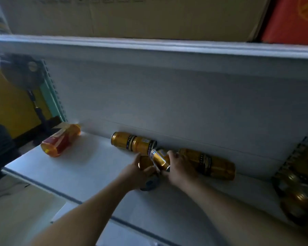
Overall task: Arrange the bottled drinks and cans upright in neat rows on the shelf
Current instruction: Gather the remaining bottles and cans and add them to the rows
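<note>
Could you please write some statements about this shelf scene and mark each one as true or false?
1. The bottle with the red label stands upright. False: it lies on its side near the left end of the shelf.
2. Each hand grips a gold can. True: the left hand grips the near can, and the right hand grips the tilted can.
3. The left can lies on its side by the back wall. True.
4. The right can stands upright. False: it also lies on its side.
5. Nothing sits on the level above. False: a cardboard box is there.
</note>
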The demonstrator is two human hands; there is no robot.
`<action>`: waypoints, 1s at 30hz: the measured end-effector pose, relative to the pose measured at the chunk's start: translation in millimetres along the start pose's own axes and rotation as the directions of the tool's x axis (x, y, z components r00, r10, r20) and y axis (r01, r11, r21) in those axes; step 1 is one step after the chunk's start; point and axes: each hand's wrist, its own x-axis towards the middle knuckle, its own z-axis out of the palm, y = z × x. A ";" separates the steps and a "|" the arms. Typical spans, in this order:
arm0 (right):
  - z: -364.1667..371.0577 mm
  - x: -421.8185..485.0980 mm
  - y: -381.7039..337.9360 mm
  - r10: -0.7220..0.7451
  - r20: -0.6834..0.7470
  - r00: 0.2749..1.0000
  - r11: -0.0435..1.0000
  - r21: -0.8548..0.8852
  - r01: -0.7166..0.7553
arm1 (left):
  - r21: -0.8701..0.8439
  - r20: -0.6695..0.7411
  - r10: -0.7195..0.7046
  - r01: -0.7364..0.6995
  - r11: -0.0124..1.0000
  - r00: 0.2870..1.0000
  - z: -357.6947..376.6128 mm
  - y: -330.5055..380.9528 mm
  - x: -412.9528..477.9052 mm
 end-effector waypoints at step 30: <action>-11.2 -156.2 -57.0 0.721 -0.247 0.647 0.527 0.802 -0.282 | -0.448 0.155 0.516 -0.405 0.797 0.842 -16.6 -40.2 -30.8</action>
